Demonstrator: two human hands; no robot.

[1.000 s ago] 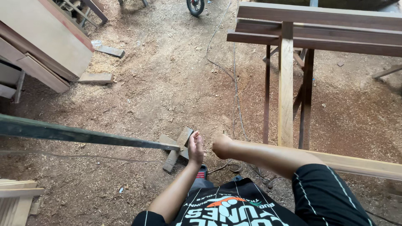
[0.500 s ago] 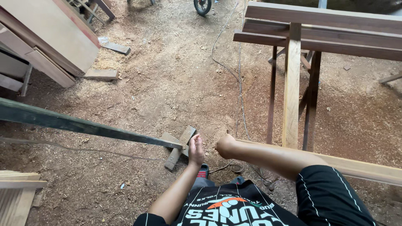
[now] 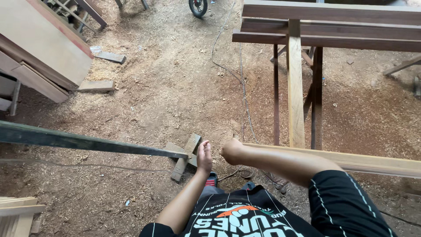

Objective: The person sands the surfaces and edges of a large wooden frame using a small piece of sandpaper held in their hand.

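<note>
My left hand (image 3: 204, 156) is stretched out flat, fingers straight, at the near end of a long dark bar (image 3: 87, 142) that runs off to the left edge. I cannot tell whether the palm grips the bar or only touches it. My right hand (image 3: 232, 151) is closed in a fist on the end of a long pale wooden plank (image 3: 372, 161) that leads off to the right, level above the ground. The two hands are close together, just in front of my chest.
A wooden trestle (image 3: 296, 87) carrying dark beams (image 3: 333, 26) stands ahead on the right. Short wood offcuts (image 3: 184, 158) lie on the sawdust ground (image 3: 166, 92) under my hands. Board panels (image 3: 39, 48) lean at the left, cables (image 3: 243, 101) trail across the ground, and a wheel (image 3: 198, 6) shows at the top.
Both hands stay in place on the bar end and the plank end. The view shifts slightly, and the dark bar's far end swings a little up, then back down in the picture.
</note>
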